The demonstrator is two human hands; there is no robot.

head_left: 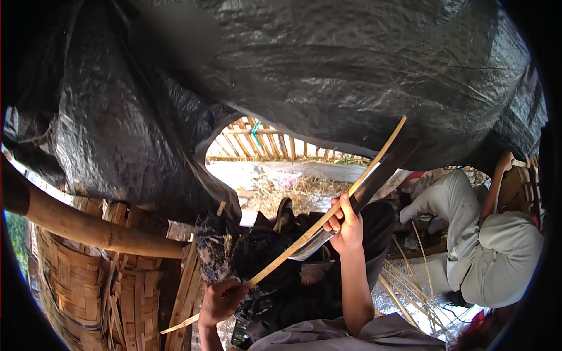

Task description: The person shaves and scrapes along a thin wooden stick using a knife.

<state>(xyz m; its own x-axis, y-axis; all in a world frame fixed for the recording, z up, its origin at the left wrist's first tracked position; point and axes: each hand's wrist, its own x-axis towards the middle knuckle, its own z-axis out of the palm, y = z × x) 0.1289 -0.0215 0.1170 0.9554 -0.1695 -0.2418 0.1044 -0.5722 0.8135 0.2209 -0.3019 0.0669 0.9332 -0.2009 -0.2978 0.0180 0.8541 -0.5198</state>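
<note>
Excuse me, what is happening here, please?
A person's left hand grips the lower part of a long, pale yellow, bamboo-like strip; the right hand grips it higher, beside a long, dark, blade-like tool. The strip slants up to the right. There, another person in pale grey trousers is near thin, pale strips.

The strip (287, 251) was pale yellow, long, narrow and thin, in one piece. It was held aslant in a gentle bow, its upper end curving up to the right and its lower end reaching down to the left. The blade (383, 175) was long and broad, dark toward the upper right and shiny grey lower down. It slanted the same way, close along the strip's right side; contact was unclear.
</note>
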